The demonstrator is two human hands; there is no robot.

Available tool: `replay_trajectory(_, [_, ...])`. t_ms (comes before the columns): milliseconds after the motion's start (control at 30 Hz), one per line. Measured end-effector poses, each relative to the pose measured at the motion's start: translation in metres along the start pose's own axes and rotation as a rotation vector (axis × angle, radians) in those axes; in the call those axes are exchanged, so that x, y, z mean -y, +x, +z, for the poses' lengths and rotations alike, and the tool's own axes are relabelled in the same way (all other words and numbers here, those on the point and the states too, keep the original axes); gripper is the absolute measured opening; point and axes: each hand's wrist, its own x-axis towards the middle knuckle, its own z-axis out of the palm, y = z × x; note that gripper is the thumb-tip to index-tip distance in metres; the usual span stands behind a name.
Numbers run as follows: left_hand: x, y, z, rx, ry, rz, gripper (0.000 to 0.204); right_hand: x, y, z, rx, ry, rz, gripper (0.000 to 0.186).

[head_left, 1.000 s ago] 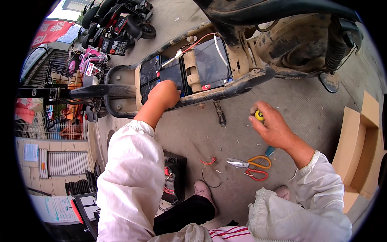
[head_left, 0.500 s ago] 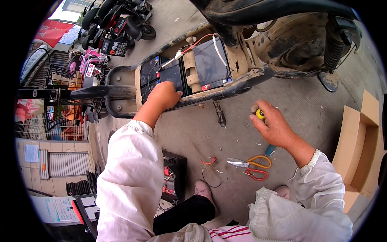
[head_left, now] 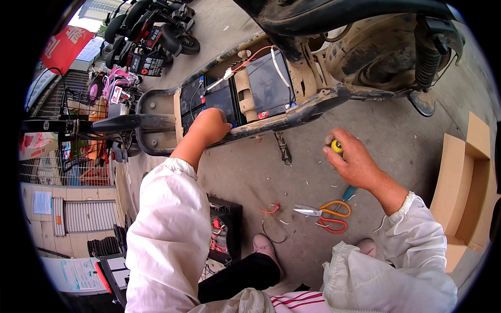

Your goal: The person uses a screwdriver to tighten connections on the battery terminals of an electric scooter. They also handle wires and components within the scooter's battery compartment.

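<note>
My left hand [head_left: 210, 127] reaches into the floor compartment of a dusty electric scooter [head_left: 156, 121]. Its fingers are closed at the near edge of a black battery [head_left: 218, 97], and whatever they hold is hidden. A second black battery [head_left: 266, 75] sits further right, with a red terminal cover at its near corner. Red and white wires [head_left: 282, 68] run across the batteries to a white connector [head_left: 228, 74]. Over the ground on the right, my right hand [head_left: 355, 160] is wrapped round a tool with a rounded yellow handle end [head_left: 336, 146], probably a screwdriver; its shaft is not visible.
Scissors [head_left: 326, 214] with orange and red handles lie on the concrete beside a teal-handled tool [head_left: 349, 193] and wire scraps [head_left: 270, 208]. An opened cardboard box [head_left: 464, 193] stands at right. A black case [head_left: 226, 229] is near my left foot. Other scooters [head_left: 151, 39] stand at upper left.
The view has shifted slightly. Both hands keep nearly the same place and grip. At upper left, the red flag has spread out and hangs lower.
</note>
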Motion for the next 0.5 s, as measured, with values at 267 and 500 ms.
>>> replay_trajectory(267, [-0.005, -0.002, 0.007, -0.067, 0.049, -0.043, 0.027, 0.000, 0.000, 0.001, -0.007, -0.007, -0.015, 0.022])
replay_trajectory(500, [-0.014, -0.002, 0.000, 0.072, 0.145, -0.131, 0.032, -0.002, 0.001, 0.003, -0.006, -0.003, -0.028, 0.023])
